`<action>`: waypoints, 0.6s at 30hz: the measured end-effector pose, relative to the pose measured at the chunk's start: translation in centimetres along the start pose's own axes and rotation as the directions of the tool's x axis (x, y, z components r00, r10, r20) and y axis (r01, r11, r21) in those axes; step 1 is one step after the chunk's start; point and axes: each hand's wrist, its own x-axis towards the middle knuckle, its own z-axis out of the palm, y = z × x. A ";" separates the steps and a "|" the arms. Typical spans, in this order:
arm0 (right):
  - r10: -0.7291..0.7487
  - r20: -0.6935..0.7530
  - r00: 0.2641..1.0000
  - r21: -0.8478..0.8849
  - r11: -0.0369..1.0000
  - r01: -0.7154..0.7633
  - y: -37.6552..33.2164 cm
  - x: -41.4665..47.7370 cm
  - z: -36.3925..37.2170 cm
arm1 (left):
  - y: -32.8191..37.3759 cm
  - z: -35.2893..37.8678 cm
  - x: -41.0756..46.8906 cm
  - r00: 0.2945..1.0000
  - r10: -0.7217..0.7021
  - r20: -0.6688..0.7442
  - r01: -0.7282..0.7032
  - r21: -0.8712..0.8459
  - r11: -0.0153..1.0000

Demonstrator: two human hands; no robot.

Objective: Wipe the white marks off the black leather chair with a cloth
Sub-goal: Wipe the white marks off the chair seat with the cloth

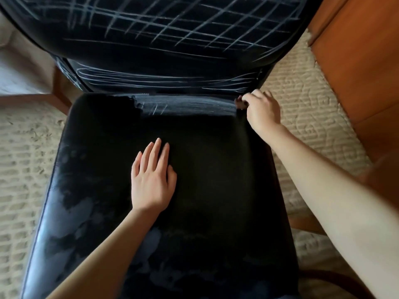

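**Both hands on the seat, chalk lines still all over the backrest**

Far left, pale textured carpet (23, 147) and a strip of wooden frame (58, 100) beside the chair. Then the black leather chair (207, 169) itself, filling the middle of my view, its seat running from my body up to the backrest. Down the seat's left side I see cloudy grey smears (79, 208), blotchy and dull against the leather.

My left hand (152, 180) lies palm down on the seat, a little left of centre, fingers (156, 152) straight, close together and holding nothing, pressed flat on the leather.

Above it, along the back edge of the seat, there's a band of smudged white marks (183, 105), streaky and half rubbed. Higher up, the backrest (164, 29) is crossed with a grid of white lines, and its lower part carries long sideways strokes.

Moving right: my right hand (262, 111) sits at the seat's back right corner, right where seat meets backrest. Its fingers are curled in and bunched, pinching a small dark scrap that I take to be the cloth (239, 103); only a bit of it pokes out, touching the end of the white band.

Far right, more carpet, then orange-brown wooden furniture (362, 67)
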 end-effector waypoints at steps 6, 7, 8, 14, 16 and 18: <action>-0.057 0.026 0.998 0.074 0.996 0.055 0.2 -2.0 -1.0 | -0.1 0.1 0.0 1.000 0.001 -0.009 -0.001 -0.009 1.000; -0.160 -0.009 0.987 0.107 0.981 0.161 0.1 -4.2 -1.2 | -0.1 0.1 -0.1 1.000 0.001 -0.008 -0.001 -0.006 1.000; -0.258 -0.042 0.965 0.140 0.955 0.262 0.1 -6.4 -1.4 | -0.1 0.1 -0.1 1.000 0.003 -0.008 -0.003 -0.002 1.000; -0.392 -0.103 0.914 0.067 0.914 0.399 0.1 -5.7 -0.3 | 0.0 0.1 0.0 1.000 0.002 -0.007 -0.002 0.009 1.000; -0.228 -0.088 0.970 0.045 0.972 0.232 -0.9 -2.2 0.1 | 0.0 0.2 0.0 1.000 0.003 -0.006 -0.002 0.014 1.000; -0.101 0.013 0.995 -0.007 0.995 0.101 -2.0 1.0 -0.1 | -0.1 0.2 0.0 1.000 0.006 -0.005 -0.006 0.015 1.000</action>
